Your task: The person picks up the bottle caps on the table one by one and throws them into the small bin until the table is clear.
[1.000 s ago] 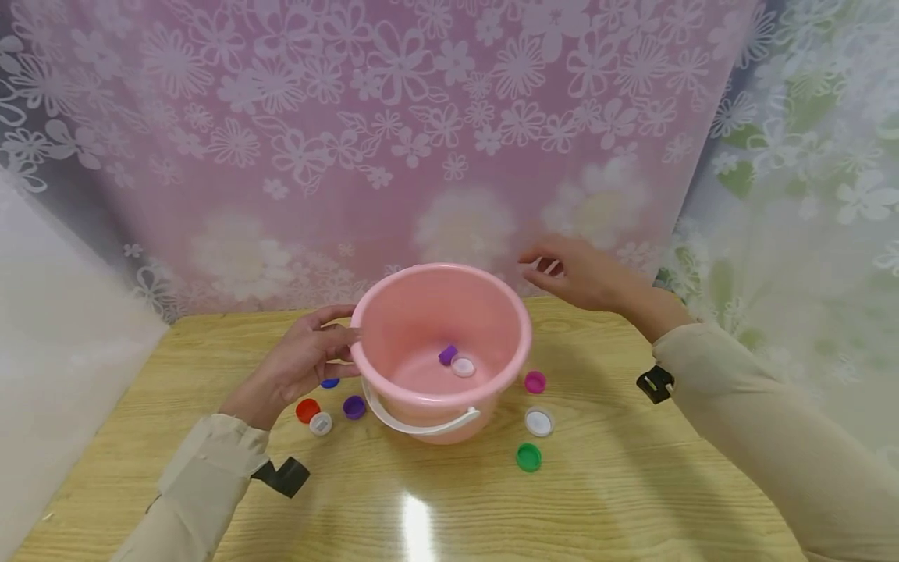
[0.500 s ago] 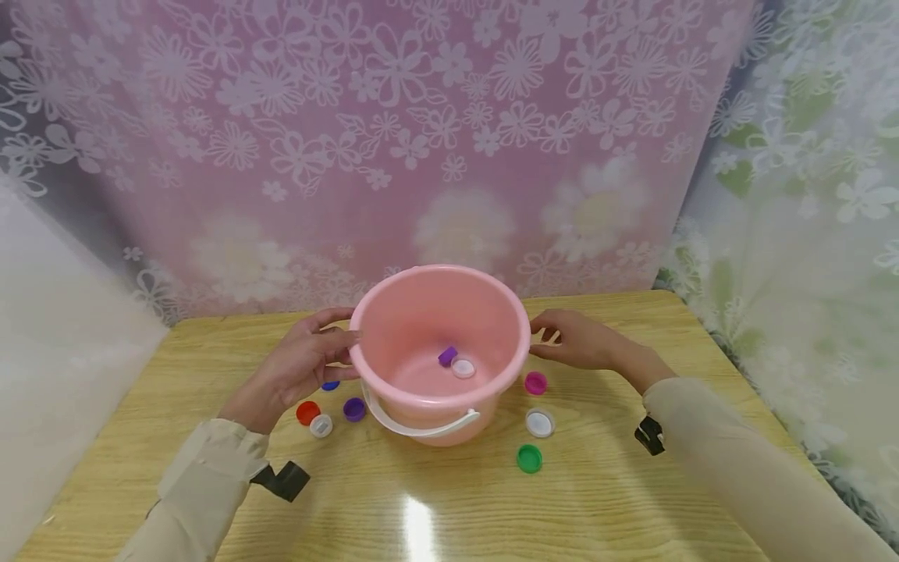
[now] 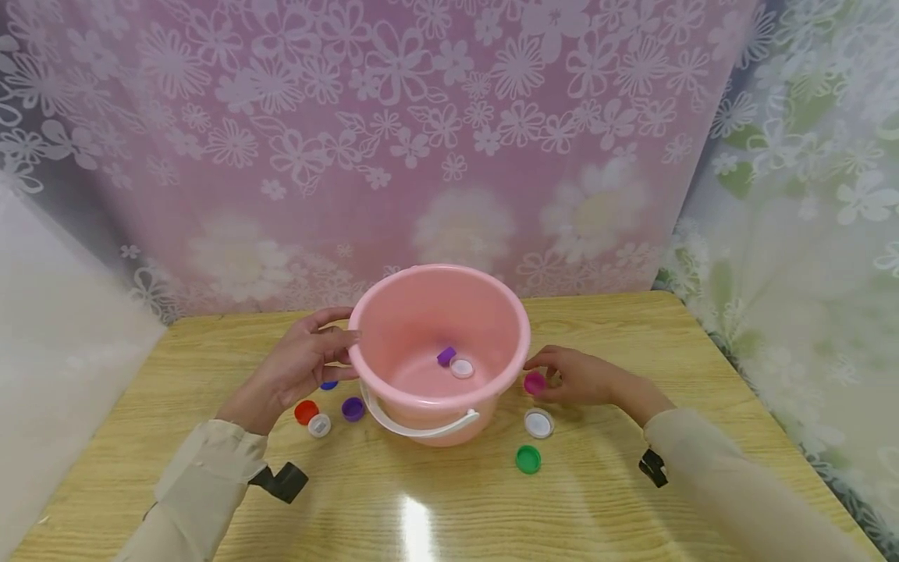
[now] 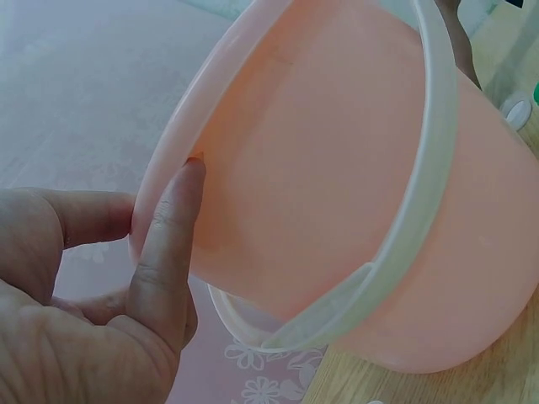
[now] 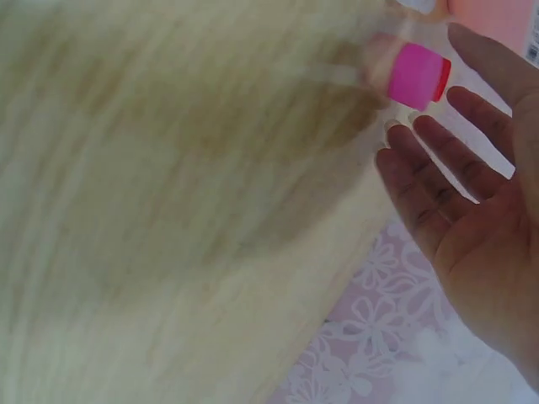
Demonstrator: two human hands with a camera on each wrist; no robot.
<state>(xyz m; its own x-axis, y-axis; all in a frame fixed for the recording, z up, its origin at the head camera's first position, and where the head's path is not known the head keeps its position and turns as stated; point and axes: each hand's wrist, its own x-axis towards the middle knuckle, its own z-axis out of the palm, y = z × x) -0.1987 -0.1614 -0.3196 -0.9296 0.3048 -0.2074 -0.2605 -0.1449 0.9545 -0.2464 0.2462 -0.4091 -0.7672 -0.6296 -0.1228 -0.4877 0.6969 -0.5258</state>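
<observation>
A pink bucket [image 3: 439, 336] with a white handle [image 3: 421, 428] stands on the table. My left hand [image 3: 305, 359] pinches its rim on the left; the left wrist view shows a finger [image 4: 168, 227] of that hand against the bucket wall. Inside the bucket lie a purple cap [image 3: 446, 356] and a white cap [image 3: 461, 368]. To the right of the bucket, my right hand [image 3: 579, 376] is down beside a magenta bottle cap [image 3: 534, 382]. Its thumb and fingers are spread around the cap [image 5: 414, 76], apart from it in the right wrist view.
Right of the bucket lie a clear-white cap [image 3: 538, 423] and a green cap [image 3: 528, 459]. On the left are a red cap [image 3: 305, 411], a small white cap [image 3: 319, 425], a purple cap [image 3: 353, 409] and a partly hidden blue cap [image 3: 328, 385]. A flowered curtain [image 3: 449, 156] hangs behind the table.
My right hand has come down from beside the bucket's far right rim to the magenta cap on the table. The left hand and bucket have stayed in place.
</observation>
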